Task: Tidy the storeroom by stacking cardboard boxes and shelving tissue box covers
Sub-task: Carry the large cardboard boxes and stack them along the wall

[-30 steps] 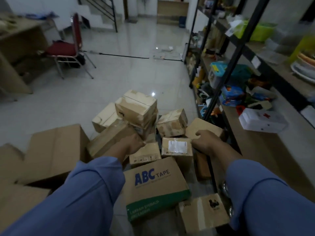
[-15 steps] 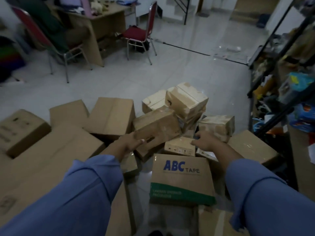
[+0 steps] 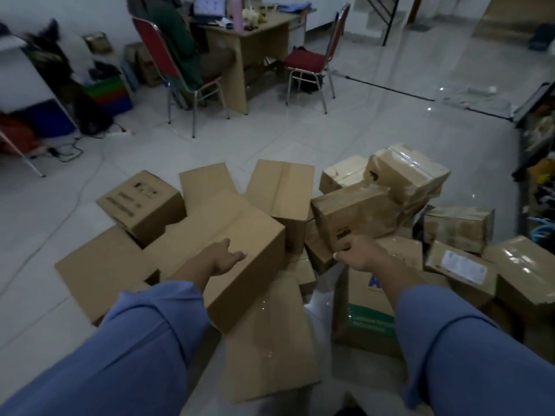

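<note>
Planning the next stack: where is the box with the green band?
Head view, lower right of centre: the green-banded box sits under the right forearm, just below the taped box that the right hand grips.

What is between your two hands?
In the head view, the corner of the large cardboard box under the left hand, then a small box lower down, by the taped box that the right hand grips. No bare floor shows there.

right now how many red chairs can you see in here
2. The left chair stands at the left side of the desk, with a green garment draped over it. The right chair stands at the desk's right end. Others may be hidden out of view.
</note>
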